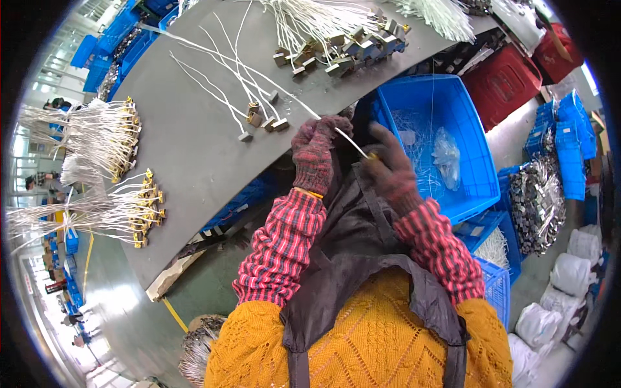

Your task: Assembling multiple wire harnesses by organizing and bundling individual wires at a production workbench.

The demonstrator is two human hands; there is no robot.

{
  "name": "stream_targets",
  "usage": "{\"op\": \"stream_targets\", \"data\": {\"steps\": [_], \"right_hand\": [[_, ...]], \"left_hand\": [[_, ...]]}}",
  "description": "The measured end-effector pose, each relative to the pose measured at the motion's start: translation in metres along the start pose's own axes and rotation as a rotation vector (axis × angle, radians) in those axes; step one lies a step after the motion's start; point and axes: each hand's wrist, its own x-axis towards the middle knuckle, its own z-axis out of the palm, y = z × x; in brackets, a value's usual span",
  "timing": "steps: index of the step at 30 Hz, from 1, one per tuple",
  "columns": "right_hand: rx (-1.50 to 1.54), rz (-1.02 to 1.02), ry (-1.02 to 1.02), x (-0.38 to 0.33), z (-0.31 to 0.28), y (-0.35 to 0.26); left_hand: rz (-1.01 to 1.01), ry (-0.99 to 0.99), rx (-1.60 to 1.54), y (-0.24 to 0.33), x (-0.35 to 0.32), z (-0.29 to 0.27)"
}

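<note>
A thin white cable (350,140) stretches between my two gloved hands, its long tail running up over the grey table. My left hand (315,152) is closed around the cable at the table's near edge. My right hand (391,169) pinches the cable's near end, where a small brass-coloured tip shows; the fingers hide the rest. Just beyond my left hand lie a few loose white cables with square metal connectors (279,124). Farther back is a large heap of white cables (304,22) with metal connectors (362,48) at their ends.
Tied bundles of white cables with brass-coloured ends (152,210) lie along the table's left side. To my right stands a blue crate (471,123) holding clear plastic bags and thin strands. A red bin (501,84), crates of metal parts (538,204) and white sacks (540,320) stand farther right.
</note>
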Motion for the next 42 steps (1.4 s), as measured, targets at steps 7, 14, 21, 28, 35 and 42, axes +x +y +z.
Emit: {"op": "stream_targets", "data": {"steps": [7,14,21,28,35,42], "right_hand": [[-0.207,-0.295,-0.001,0.072,0.098,-0.050],[-0.946,-0.400,0.057,0.156,0.078,-0.067],[-1.139,-0.023,0.059,0.204,0.062,-0.031],[-0.288,-0.079,0.090,0.080,0.042,-0.031],[-0.088,-0.119,0.158,0.022,0.026,-0.045],[-0.248,-0.070,0.500,0.055,-0.015,0.035]], "left_hand": [[0.094,0.177,0.140,0.015,0.017,-0.032],[0.420,0.300,1.540,0.079,0.059,-0.095],[-0.008,0.366,0.460,0.097,0.047,-0.073],[-0.091,0.194,0.067,0.053,0.024,-0.053],[0.472,-0.103,1.174,-0.018,0.036,-0.007],[0.467,-0.027,1.053,-0.002,0.020,-0.044]]}}
